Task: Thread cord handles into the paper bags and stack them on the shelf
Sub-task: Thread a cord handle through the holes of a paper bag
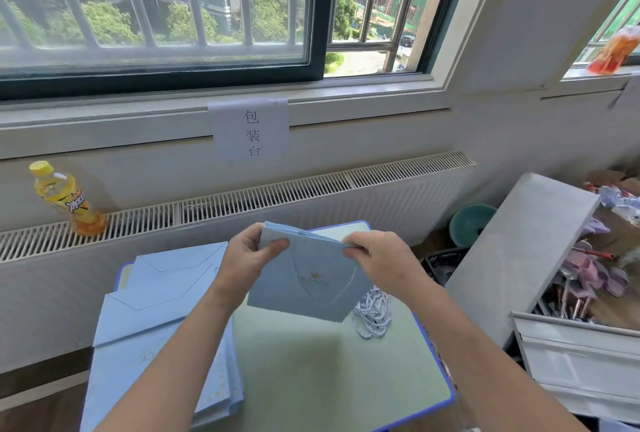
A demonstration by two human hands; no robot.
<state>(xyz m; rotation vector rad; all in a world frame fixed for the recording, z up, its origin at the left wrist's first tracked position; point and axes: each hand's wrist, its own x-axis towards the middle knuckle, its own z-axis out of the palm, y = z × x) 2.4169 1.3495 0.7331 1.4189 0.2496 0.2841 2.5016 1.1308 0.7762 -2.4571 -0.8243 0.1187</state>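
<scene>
— Firstly, what did the person have in hand at the moment inspected?

— A flat light-blue paper bag with a small gold motif was held up above the pale green counter with a blue rim, clear of its surface. The left hand pinched the bag's upper left corner, thumb on the near face and fingers curled behind. The right hand gripped the upper right edge in the same way, fingers folded over the top. The bag's mouth was turned away from the person and slightly parted.

— And the cords?

— A loose bundle of white-and-blue twisted cord handles lay on the counter, just beside the bag's lower right corner and beneath the right wrist. Whether any cord sat in the held bag could not be told.

— Other bags?

— A stack of flat light-blue paper bags rested on the left part of the counter, overhanging its left edge, partly covered by the left forearm.

— Surroundings?

— A yellow-capped plastic bottle of orange drink stood on the white radiator grille under the window. A white paper sign with three printed characters hung from the sill. A grey-white shelf unit holding purple oddments stood to the right, well apart from the held bag.
</scene>
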